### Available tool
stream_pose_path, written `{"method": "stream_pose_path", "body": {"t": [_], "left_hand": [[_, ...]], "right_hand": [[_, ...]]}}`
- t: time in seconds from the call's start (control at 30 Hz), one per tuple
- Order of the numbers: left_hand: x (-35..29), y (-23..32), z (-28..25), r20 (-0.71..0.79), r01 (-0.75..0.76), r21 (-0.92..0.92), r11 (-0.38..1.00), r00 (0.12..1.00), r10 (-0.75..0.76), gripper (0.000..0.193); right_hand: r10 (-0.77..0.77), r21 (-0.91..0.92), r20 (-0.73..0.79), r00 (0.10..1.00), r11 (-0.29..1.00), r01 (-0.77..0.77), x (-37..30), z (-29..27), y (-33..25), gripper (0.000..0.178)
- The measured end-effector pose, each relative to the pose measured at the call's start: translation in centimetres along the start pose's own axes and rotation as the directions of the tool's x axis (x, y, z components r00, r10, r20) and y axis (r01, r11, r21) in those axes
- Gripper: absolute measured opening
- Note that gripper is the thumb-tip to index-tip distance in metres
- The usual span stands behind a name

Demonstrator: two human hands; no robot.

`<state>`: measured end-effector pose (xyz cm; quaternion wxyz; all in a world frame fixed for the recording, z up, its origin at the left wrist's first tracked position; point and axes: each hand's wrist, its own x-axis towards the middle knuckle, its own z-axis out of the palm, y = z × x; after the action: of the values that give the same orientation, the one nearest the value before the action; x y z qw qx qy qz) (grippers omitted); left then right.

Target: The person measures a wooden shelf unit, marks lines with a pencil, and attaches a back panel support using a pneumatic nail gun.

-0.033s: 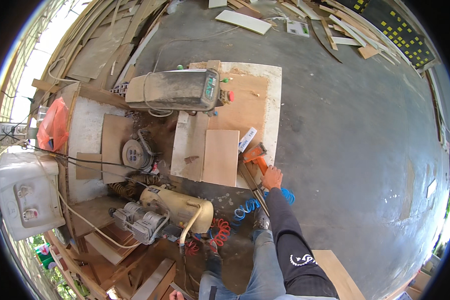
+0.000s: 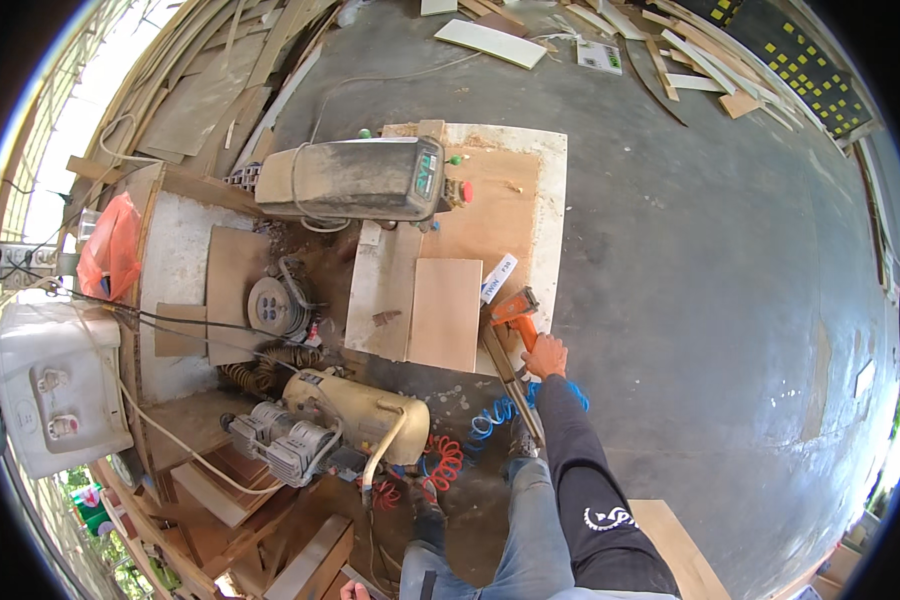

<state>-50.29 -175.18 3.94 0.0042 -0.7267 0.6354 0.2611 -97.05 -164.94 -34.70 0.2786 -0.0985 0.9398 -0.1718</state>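
My right hand [image 2: 545, 357] is closed around the handle of an orange nail gun [image 2: 515, 305]. The gun lies at the near right corner of a low work table [image 2: 553, 215]. Its long metal magazine [image 2: 511, 378] slants back toward my legs, and a coiled blue air hose [image 2: 488, 424] runs beside it. Just past the gun's head, a small white box [image 2: 499, 278] with print rests on the table. Left of the gun is a flat light-brown board [image 2: 446, 315]. Only a bit of my left hand [image 2: 354, 592] shows at the lower edge; what it holds is hidden.
A dusty bench machine [image 2: 350, 180] with a red knob stands across the table's far left. On the floor at left are a cable reel [image 2: 278, 306] and a cream air compressor [image 2: 360, 412] with a red coiled hose [image 2: 448, 462]. Wood offcuts [image 2: 490, 43] lie far ahead.
The view has shifted slightly. The magazine's rear end reaches a little further back toward my legs. My right hand keeps its grip on the nail gun.
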Motion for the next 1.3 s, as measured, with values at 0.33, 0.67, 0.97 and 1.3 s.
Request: {"method": "stream_pose_path", "body": {"t": [0.33, 0.67, 0.97, 1.3], "left_hand": [[3.9, 3.8, 0.3, 0.058, -0.238, -0.414, 0.879, 0.957, 0.286, 0.027], [0.1, 19.6, -9.1, 0.110, -0.646, -0.720, 0.253, 0.254, 0.961, 0.032], [-7.7, 13.3, -19.0, 0.099, -0.664, -0.735, -0.133, -0.300, 0.949, 0.033], [-14.4, 1.3, -21.6, -0.079, -0.550, -0.668, -0.500, -0.617, 0.783, 0.030]], "right_hand": [[0.261, 0.950, 0.106, 0.959, 0.258, -0.175, -17.2, -4.9, -6.2, 0.020], [0.285, 0.949, -0.211, 0.935, -0.168, 0.266, -48.8, -18.8, -20.7, 0.030], [0.460, 0.774, -0.361, 0.811, -0.338, 0.536, -69.5, -18.5, -27.8, 0.027], [0.685, 0.613, -0.356, 0.636, -0.342, 0.712, -85.1, -14.3, -27.2, 0.026]]}}
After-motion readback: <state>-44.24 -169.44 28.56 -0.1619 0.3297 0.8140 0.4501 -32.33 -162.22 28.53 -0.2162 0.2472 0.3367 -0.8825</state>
